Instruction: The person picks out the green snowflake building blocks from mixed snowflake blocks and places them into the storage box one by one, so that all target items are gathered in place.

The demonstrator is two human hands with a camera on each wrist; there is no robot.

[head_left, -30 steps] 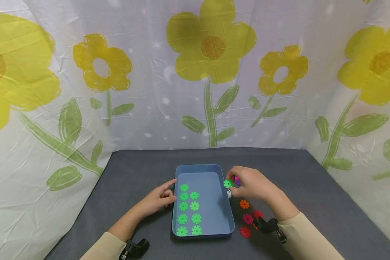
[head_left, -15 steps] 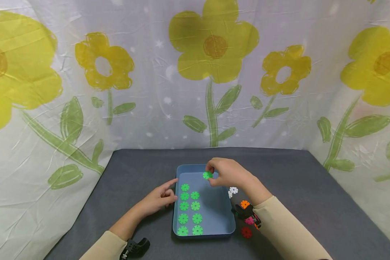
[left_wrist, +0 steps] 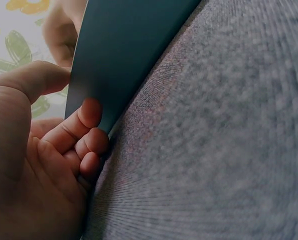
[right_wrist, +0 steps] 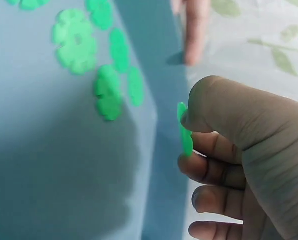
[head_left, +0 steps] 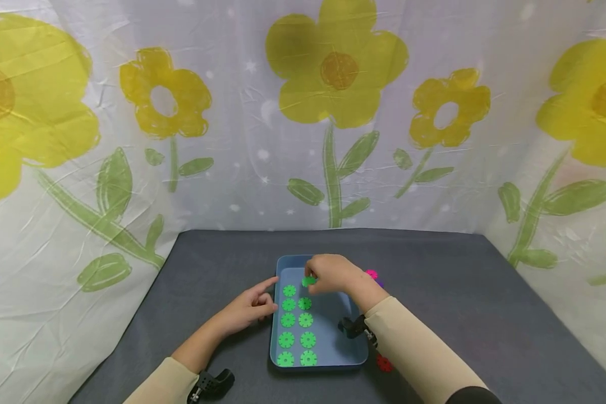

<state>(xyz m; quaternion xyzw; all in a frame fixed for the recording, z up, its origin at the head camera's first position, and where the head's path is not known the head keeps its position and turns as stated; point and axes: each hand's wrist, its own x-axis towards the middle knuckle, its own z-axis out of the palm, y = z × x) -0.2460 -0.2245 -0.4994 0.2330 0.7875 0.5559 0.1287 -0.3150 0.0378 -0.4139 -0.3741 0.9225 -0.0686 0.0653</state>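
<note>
My right hand (head_left: 333, 273) is over the far part of the blue tray (head_left: 356, 354), pinching a green notched disc (head_left: 308, 281) between thumb and fingers. In the right wrist view this held disc (right_wrist: 185, 131) is seen nearly edge-on, above the tray floor. Green notched discs (head_left: 306, 320) lie flat in the tray in two columns on its left side. My left hand (head_left: 246, 308) rests against the tray's left side; its index finger is stretched out to the rim. The left wrist view has its other fingers (left_wrist: 91, 112) bent against the outer wall.
Right of the tray, a pink disc (head_left: 371, 274) and a purple disc (head_left: 380, 283) lie on the dark grey tablecloth (head_left: 434, 264). A red disc (head_left: 384, 363) sits nearer, partly beside the right sleeve (head_left: 409, 342). A flower-printed curtain (head_left: 242, 185) hangs behind.
My right hand has carried the green disc from right of the tray leftward over it, then down toward the top of the second column. My left hand stays at the tray's side.
</note>
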